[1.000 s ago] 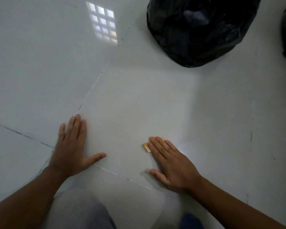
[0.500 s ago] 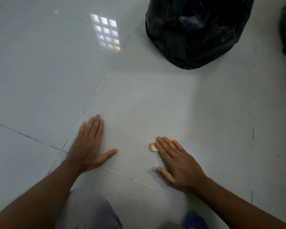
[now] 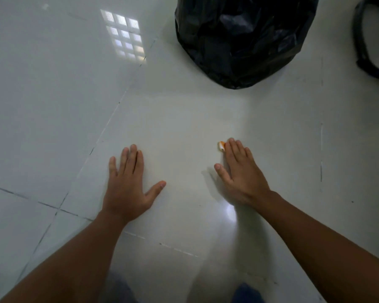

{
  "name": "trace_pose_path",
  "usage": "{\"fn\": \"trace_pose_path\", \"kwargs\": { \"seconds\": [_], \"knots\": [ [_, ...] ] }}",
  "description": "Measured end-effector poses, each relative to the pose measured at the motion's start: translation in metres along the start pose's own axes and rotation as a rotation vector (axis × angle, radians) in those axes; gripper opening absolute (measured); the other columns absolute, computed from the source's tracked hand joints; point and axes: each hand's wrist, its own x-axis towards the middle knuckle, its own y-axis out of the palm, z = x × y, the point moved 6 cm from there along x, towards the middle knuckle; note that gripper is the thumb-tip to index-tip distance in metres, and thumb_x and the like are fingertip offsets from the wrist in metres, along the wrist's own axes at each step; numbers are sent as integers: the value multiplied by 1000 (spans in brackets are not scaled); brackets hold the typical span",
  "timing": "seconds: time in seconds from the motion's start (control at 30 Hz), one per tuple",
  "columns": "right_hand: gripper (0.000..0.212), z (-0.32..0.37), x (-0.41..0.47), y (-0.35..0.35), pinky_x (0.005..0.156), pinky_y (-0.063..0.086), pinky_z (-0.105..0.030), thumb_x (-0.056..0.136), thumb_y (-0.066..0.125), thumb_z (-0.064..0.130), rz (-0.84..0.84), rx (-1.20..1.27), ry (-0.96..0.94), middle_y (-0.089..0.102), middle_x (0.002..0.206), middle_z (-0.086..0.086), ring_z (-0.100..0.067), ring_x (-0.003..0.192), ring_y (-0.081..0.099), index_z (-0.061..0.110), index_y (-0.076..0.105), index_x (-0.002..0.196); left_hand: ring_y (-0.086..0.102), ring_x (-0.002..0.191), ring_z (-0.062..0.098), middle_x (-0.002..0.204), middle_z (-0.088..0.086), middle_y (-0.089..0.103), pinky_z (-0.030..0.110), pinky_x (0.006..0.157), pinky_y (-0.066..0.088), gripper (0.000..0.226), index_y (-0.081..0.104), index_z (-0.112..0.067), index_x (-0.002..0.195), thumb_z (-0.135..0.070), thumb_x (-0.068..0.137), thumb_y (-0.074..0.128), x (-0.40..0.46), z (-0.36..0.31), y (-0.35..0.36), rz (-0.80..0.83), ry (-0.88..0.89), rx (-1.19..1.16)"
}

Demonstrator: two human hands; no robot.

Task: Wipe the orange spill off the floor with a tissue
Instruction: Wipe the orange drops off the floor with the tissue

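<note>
Head view, white glossy tiled floor (image 3: 53,106) with dark grout lines; a window grid reflects on the tile at upper left. Left hand (image 3: 129,189) lies flat, palm down, fingers extended and close together, thumb splayed to the right, holding nothing. Right hand (image 3: 241,173) also lies flat, palm down, fingers straight and together, pressing on a tissue (image 3: 221,146). Only a small crumpled end of the tissue shows, white stained orange, poking out at the left of the fingertips (the rest is hidden under the hand, so any spill beneath cannot be seen). Black garbage bag (image 3: 239,38) sits on the floor well beyond the right hand. A black curved object (image 3: 363,47) is cut off by the right edge.
</note>
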Motion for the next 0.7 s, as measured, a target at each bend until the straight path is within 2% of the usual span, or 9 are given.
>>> {"fn": "trace_pose_path", "kwargs": {
  "seconds": [0.13, 0.27, 0.43, 0.7],
  "knots": [
    [73, 36, 52, 0, 125, -5, -32, 104, 20, 55, 74, 31, -109, -1, 169, -5, -16, 155, -7, 12, 2, 160, 19, 153, 43, 165, 25, 21, 65, 122, 14, 111, 33, 4, 152, -84, 86, 15, -1, -2, -2, -1, 25, 21],
    [70, 76, 67, 3, 126, -1, -35, 105, 21, 51, 128, -26, -311, 3, 169, -7, -17, 155, -2, 10, 7, 160, 19, 153, 44, 165, 23, 22, 67, 121, 15, 106, 34, 3, 152, -80, 89, 16, -2, -2, -4, 3, 47, 7],
    [62, 93, 7, 18, 125, -2, -30, 106, 29, 40, 113, -23, -482, 16, 167, -10, -20, 155, 8, 8, 20, 159, 19, 153, 44, 165, 23, 22, 67, 120, 15, 100, 35, 2, 152, -76, 92, 15, -2, -1, -2, 13, 61, 0],
    [54, 75, -93, 42, 126, 13, -40, 107, 26, 30, 205, 35, -629, 24, 165, -7, -20, 154, 14, 9, 29, 157, 17, 154, 43, 166, 22, 21, 66, 122, 12, 107, 33, 2, 153, -80, 89, 10, -2, -2, -5, 11, 45, -17]
  ]
}}
